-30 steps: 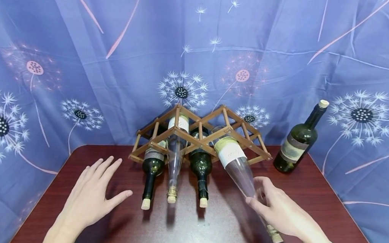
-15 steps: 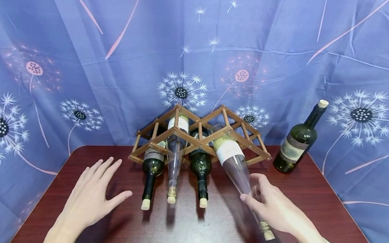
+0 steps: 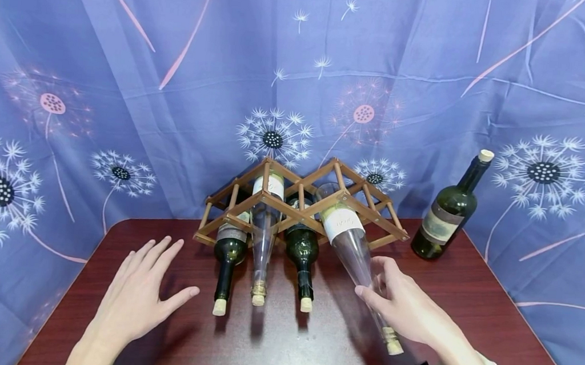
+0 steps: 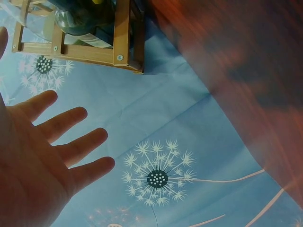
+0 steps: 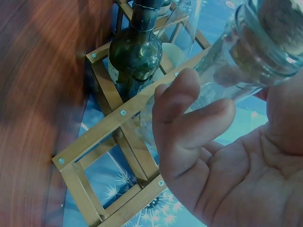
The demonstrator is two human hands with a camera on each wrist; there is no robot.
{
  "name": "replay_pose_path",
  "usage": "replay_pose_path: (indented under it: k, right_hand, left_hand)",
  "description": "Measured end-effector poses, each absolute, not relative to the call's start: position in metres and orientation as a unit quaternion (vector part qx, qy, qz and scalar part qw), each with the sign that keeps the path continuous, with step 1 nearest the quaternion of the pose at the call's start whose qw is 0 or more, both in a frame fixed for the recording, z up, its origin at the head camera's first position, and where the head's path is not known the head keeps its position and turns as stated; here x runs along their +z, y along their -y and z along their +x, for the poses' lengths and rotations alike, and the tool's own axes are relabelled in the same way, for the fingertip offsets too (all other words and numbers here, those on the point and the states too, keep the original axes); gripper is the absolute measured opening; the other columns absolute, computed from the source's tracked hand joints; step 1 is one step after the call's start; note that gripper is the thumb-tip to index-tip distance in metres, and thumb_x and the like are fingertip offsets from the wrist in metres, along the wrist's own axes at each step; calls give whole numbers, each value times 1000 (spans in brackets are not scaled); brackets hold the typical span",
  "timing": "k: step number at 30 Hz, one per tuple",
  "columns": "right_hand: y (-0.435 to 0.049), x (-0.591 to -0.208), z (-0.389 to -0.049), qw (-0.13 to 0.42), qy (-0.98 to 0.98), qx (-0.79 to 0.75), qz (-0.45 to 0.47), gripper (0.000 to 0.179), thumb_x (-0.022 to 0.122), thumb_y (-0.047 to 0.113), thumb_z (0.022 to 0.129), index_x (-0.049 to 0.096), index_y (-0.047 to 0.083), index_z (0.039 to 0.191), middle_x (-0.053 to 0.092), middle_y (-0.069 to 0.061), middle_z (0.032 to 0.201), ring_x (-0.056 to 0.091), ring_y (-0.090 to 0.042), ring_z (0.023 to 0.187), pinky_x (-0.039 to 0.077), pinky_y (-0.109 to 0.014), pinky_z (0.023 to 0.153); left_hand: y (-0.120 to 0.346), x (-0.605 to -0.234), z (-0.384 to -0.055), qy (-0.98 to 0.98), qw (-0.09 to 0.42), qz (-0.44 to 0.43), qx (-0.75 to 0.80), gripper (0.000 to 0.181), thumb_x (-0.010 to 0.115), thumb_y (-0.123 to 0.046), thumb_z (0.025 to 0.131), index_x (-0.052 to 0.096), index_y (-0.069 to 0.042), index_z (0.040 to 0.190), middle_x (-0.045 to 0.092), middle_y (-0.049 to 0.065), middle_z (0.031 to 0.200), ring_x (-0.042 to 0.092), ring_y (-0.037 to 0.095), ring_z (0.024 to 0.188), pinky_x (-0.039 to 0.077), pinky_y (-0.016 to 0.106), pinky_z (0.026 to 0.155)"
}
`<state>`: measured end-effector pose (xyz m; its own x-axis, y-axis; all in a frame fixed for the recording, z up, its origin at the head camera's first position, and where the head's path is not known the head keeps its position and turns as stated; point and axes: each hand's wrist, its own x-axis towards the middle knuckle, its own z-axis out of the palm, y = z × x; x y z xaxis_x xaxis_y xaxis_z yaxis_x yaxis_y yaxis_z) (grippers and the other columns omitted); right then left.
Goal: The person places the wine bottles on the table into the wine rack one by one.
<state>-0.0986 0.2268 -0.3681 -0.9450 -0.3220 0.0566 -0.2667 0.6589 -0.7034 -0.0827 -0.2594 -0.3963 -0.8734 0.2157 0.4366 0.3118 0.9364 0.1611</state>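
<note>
My right hand point(image 3: 409, 306) grips the neck of a clear glass bottle point(image 3: 351, 250) with a cork and a white label. Its base end lies inside the right-hand part of a wooden wine rack point(image 3: 372, 214), while the neck slants toward me. In the right wrist view the curled fingers point(image 5: 189, 127) wrap round the glass just below the corked mouth. My left hand point(image 3: 130, 301) hovers left of the rack with fingers spread, holding nothing. Two green bottles point(image 3: 230, 249) and another clear bottle point(image 3: 263, 243) lie in the rack, corks toward me.
A green corked bottle point(image 3: 444, 217) stands upright at the right rear of the dark red wooden table point(image 3: 470, 288). Behind the table hangs a blue curtain point(image 3: 302, 63) with dandelion prints. The rack's left end point(image 4: 120, 38) shows above my left fingers in the left wrist view.
My right hand has moved left and slightly away from me with the clear bottle, which now sits deeper in the rack at a steeper line. My left hand stays still.
</note>
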Motion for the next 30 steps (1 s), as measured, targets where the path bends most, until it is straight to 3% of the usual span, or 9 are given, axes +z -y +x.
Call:
replay_pose_path:
  k: [30]
  right_hand:
    - [-213, -365, -104, 47, -912, -384, -139, 70, 71, 42, 103, 39, -2, 146, 66, 2, 91, 63, -11, 76, 53, -29, 68]
  left_hand:
    - [259, -395, -82, 962, 210, -136, -112, 95, 76, -68, 87, 47, -15, 160, 49, 22, 157, 39, 48, 146, 30, 73, 113]
